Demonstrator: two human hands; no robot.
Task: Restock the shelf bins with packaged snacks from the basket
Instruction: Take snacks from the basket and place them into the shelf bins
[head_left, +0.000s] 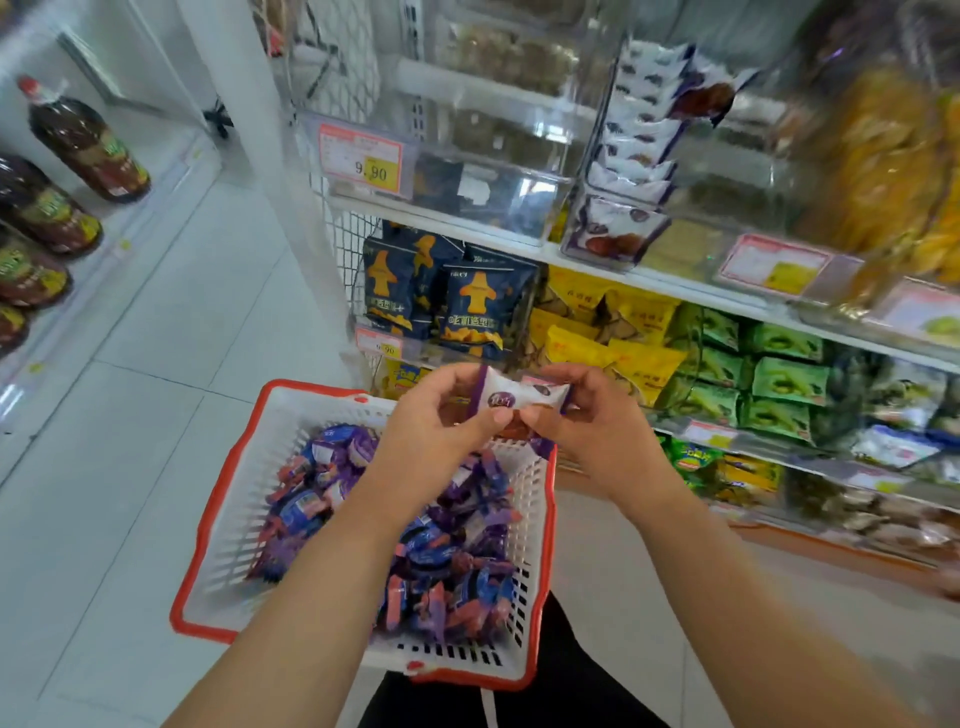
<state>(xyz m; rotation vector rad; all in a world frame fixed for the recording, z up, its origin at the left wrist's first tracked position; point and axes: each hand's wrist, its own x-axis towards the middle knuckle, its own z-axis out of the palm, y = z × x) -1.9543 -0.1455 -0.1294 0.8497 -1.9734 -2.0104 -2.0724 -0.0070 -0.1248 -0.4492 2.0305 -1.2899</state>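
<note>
A white basket with a red rim (223, 499) sits in front of me, holding several purple and blue snack packets (447, 535). Above its far edge I hold one white and purple snack packet (511, 397) between both hands. My left hand (441, 421) pinches its left end and my right hand (582, 421) pinches its right end. Up on the shelf at the right stands a clear bin (613, 228) with several of the same white and purple packets stacked upright.
Shelves at the right carry dark blue bags (467, 312), yellow bags (618, 338) and green bags (769, 379). A price tag reading 9.90 (361, 161) hangs on an upper bin. Large brown bottles (83, 140) line the left shelf. White floor tiles lie between.
</note>
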